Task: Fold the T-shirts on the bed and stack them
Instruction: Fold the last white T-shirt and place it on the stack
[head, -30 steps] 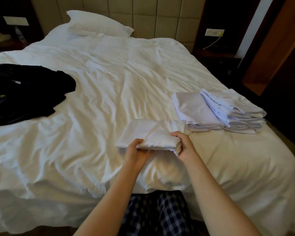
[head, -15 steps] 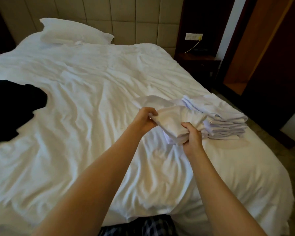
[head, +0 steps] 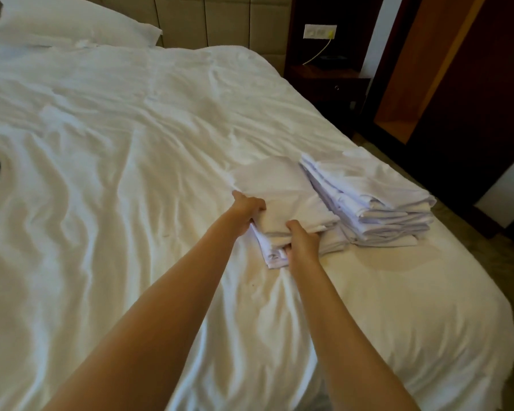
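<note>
White sheets covered the bed [head: 116,137], which carried a tall stack [head: 377,203] of folded T-shirts. Just left of that stack, you held a folded T-shirt [head: 282,188] on a lower pile [head: 269,253], with your left hand [head: 247,207] and right hand [head: 301,241] gripping its near edge, fingers curled.

Open sheet [head: 116,218] left of low pile [head: 279,185]; right side walled by taller stack [head: 377,197] (seemingly touching it).
</note>
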The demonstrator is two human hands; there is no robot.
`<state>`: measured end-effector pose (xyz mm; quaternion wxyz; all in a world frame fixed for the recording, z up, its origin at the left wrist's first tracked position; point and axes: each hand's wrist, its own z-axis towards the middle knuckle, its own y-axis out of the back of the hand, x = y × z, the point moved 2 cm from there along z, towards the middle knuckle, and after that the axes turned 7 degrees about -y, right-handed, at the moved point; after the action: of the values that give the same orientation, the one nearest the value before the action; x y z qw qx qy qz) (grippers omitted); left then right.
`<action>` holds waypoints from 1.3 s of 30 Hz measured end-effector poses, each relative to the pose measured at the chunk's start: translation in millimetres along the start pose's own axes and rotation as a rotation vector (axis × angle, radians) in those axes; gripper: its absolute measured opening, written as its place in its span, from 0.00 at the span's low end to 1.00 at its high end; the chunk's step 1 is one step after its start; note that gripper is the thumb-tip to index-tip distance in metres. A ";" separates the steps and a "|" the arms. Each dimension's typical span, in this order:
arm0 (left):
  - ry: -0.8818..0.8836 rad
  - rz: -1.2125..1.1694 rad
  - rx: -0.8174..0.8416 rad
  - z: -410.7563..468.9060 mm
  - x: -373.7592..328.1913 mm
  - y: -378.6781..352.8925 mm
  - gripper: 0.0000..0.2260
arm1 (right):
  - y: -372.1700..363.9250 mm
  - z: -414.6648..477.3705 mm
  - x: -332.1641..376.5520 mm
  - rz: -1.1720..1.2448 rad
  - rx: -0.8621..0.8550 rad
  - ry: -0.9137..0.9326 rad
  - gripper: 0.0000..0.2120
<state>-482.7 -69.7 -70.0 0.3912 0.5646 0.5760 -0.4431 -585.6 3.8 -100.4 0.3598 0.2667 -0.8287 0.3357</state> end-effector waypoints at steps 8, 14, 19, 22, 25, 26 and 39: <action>-0.037 0.384 -0.001 -29.6 -9.8 -3.9 0.43 | 7.0 -24.6 6.4 -0.148 -0.145 0.015 0.29; -0.025 0.600 0.017 -55.8 -28.8 9.5 0.40 | 13.4 -65.4 23.4 -0.335 -0.312 0.173 0.23; -0.146 0.801 0.003 -87.1 -52.5 39.3 0.32 | -14.8 -95.3 30.2 -0.744 -0.136 0.338 0.17; -0.206 0.946 -0.012 -103.4 -62.6 61.1 0.31 | -35.3 -111.2 30.7 -1.073 0.036 0.409 0.18; -0.218 1.027 -0.037 -119.5 -71.7 87.6 0.32 | -54.0 -126.3 25.1 -1.319 0.156 0.475 0.19; -0.213 1.045 -0.044 -124.4 -74.3 97.0 0.32 | -60.1 -131.7 22.2 -1.378 0.180 0.495 0.20; -0.120 1.120 -0.292 -178.7 -89.4 254.8 0.28 | -162.9 -203.0 -41.1 -1.792 0.579 0.726 0.22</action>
<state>-214.7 65.6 51.4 0.6717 0.6973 0.2217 -0.1159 -365.0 61.0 31.7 0.6313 0.7500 -0.0498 0.1909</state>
